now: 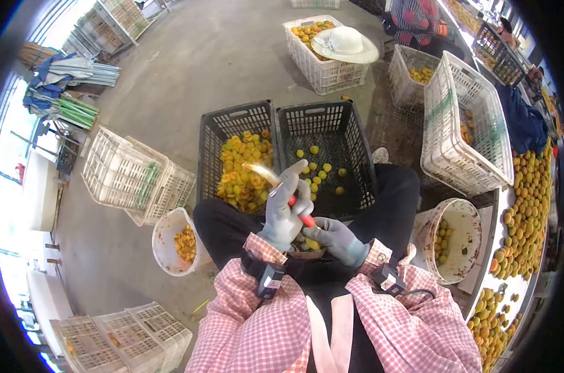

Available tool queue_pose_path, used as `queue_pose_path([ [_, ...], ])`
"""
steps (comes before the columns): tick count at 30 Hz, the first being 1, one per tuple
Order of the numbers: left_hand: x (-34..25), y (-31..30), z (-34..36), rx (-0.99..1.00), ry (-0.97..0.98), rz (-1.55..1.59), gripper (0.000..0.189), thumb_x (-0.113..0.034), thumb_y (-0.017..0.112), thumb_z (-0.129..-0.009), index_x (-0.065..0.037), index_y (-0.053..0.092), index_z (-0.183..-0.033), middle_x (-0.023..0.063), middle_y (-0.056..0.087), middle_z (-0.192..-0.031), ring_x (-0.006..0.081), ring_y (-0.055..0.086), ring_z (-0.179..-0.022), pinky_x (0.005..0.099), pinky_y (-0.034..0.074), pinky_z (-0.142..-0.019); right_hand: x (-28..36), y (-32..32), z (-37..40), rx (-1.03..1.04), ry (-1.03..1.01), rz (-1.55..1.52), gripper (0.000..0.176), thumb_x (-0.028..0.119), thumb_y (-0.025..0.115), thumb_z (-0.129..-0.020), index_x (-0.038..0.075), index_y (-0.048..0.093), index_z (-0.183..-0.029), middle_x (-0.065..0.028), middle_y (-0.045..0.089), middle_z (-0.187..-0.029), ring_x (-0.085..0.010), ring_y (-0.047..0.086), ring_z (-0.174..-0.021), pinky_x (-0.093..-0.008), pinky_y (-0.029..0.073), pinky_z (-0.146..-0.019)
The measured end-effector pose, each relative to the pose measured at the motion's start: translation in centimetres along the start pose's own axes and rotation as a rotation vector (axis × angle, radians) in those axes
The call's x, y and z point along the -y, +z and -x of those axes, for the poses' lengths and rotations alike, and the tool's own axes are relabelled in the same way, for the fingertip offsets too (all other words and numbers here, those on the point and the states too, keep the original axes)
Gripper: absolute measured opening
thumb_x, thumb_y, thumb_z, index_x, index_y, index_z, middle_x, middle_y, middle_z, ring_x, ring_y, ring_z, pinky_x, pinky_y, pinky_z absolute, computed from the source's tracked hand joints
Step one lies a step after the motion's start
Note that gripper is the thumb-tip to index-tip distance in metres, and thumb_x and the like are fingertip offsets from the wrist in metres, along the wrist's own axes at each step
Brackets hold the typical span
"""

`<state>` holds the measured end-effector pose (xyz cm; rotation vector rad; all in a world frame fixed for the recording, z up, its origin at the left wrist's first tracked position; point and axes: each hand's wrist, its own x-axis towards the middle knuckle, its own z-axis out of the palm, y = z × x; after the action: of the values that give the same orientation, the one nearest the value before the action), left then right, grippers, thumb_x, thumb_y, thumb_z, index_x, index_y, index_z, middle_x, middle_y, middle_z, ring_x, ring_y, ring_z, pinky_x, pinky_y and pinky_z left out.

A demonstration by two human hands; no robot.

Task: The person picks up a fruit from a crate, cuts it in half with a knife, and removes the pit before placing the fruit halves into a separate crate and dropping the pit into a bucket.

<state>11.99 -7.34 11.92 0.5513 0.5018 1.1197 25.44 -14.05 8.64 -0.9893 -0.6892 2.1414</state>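
My left hand (284, 208), in a grey glove, has its fingers wrapped around a red-handled knife (306, 220). A bright, motion-blurred blade points up and left from that hand. My right hand (341, 242), also gloved, is closed at the lower end of the red handle; what its fingers hold is hidden. A yellow fruit (312, 244) shows just under the right fingertips. Beyond the hands stand two black crates. The left crate (208, 140) holds a heap of cut yellow-orange fruit that looks like apricots; the right crate (361, 155) has several small whole yellow-green fruits.
White buckets with fruit stand beside my left knee (163, 248) and right knee (426, 248). White crates (123, 171) flank me, more lower left (123, 339). A white hat (346, 45) rests on a fruit crate ahead. Fruit covers the table (484, 273) at right. Another person (414, 22) sits ahead.
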Motion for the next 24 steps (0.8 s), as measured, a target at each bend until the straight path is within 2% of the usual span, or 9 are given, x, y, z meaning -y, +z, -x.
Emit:
queue_pose_path([
  [1, -0.3, -0.7, 0.2, -0.005, 0.003, -0.001, 0.044, -0.034, 0.049, -0.098, -0.006, 0.048, -0.132, -0.0047, 0.04, -0.062, 0.0028, 0.03, -0.048, 0.0207, 0.028, -0.049, 0.2, 0.4, 0.5, 0.005, 0.003, 0.0, 0.027, 0.017, 0.055, -0.094, 0.0, 0.055, -0.115, -0.0069, 0.064, -0.101, -0.0138, 0.064, -0.084, -0.025, 0.053, -0.07],
  [3, -1.4, -0.6, 0.2, 0.02, 0.065, 0.016, 0.038, -0.031, 0.047, -0.099, -0.006, 0.052, -0.127, -0.0067, 0.035, -0.055, 0.0023, 0.027, -0.043, 0.0197, 0.024, -0.043, 1.1, 1.1, 1.5, 0.133, -0.007, -0.346, 0.028, 0.011, 0.052, -0.094, -0.001, 0.051, -0.119, -0.0113, 0.059, -0.113, -0.0169, 0.063, -0.095, -0.0274, 0.054, -0.076],
  [4, -2.0, -0.3, 0.2, -0.014, 0.098, 0.022, 0.034, -0.029, 0.043, -0.1, -0.006, 0.056, -0.122, -0.0078, 0.032, -0.052, 0.0022, 0.024, -0.039, 0.0198, 0.021, -0.039, -0.1, -0.8, 0.9, 0.235, -0.043, -0.407, 0.037, 0.004, 0.052, -0.091, -0.002, 0.043, -0.127, -0.0149, 0.053, -0.123, -0.0232, 0.059, -0.107, -0.0347, 0.053, -0.088],
  [9, -3.0, -0.2, 0.6, 0.174, 0.167, -0.01, 0.035, -0.03, 0.038, -0.102, -0.006, 0.057, -0.119, -0.0065, 0.032, -0.05, 0.0029, 0.022, -0.037, 0.0208, 0.021, -0.039, 1.4, 0.0, 2.5, 0.114, -0.108, -0.391, 0.048, 0.0, 0.059, -0.087, 0.0, 0.033, -0.128, -0.018, 0.05, -0.126, -0.0297, 0.056, -0.115, -0.0443, 0.048, -0.098],
  [15, -2.3, 0.7, 1.3, 0.234, 0.233, -0.086, 0.032, -0.026, 0.04, -0.101, -0.002, 0.059, -0.109, -0.0042, 0.035, -0.045, 0.0055, 0.024, -0.035, 0.0234, 0.022, -0.038, 0.6, 0.6, 2.7, 0.171, -0.165, -0.198, 0.049, 0.001, 0.059, -0.087, 0.003, 0.032, -0.128, -0.0164, 0.052, -0.122, -0.029, 0.057, -0.113, -0.0428, 0.051, -0.095],
  [17, -2.1, 0.9, 1.7, 0.202, 0.243, -0.129, 0.031, -0.025, 0.041, -0.101, -0.001, 0.059, -0.107, -0.0036, 0.035, -0.045, 0.0059, 0.024, -0.034, 0.024, 0.023, -0.037, 1.4, 1.7, 3.5, 0.058, -0.11, -0.152, 0.05, 0.001, 0.06, -0.087, 0.004, 0.033, -0.129, -0.0134, 0.053, -0.12, -0.0226, 0.062, -0.102, -0.034, 0.055, -0.086],
  [18, -2.1, 1.0, 1.9, 0.175, 0.252, -0.172, 0.03, -0.024, 0.041, -0.1, -0.001, 0.059, -0.105, -0.0031, 0.036, -0.044, 0.0062, 0.025, -0.034, 0.0246, 0.023, -0.037, 1.4, 1.7, 3.4, 0.061, -0.109, -0.151, 0.05, 0.001, 0.06, -0.087, 0.004, 0.033, -0.129, -0.0134, 0.053, -0.12, -0.0226, 0.062, -0.102, -0.034, 0.055, -0.086],
  [20, -1.9, 1.3, 2.2, 0.155, 0.28, -0.149, 0.029, -0.023, 0.041, -0.1, 0.0, 0.06, -0.103, -0.0024, 0.037, -0.044, 0.0065, 0.025, -0.034, 0.0249, 0.023, -0.037, 1.1, 1.5, 3.4, 0.052, -0.18, -0.003, 0.054, 0.002, 0.061, -0.087, 0.004, 0.032, -0.133, -0.0092, 0.054, -0.115, -0.0151, 0.062, -0.086, -0.0253, 0.052, -0.073],
  [24, -2.1, 2.2, 2.9, 0.094, 0.273, -0.061, 0.023, -0.016, 0.05, -0.095, 0.005, 0.061, -0.097, 0.0001, 0.042, -0.048, 0.0068, 0.033, -0.037, 0.0226, 0.026, -0.038, -0.3, 2.1, 3.3, 0.083, -0.278, -0.006, 0.053, 0.003, 0.059, -0.089, 0.004, 0.032, -0.135, -0.0054, 0.053, -0.11, -0.0102, 0.056, -0.083, -0.0217, 0.047, -0.069],
])
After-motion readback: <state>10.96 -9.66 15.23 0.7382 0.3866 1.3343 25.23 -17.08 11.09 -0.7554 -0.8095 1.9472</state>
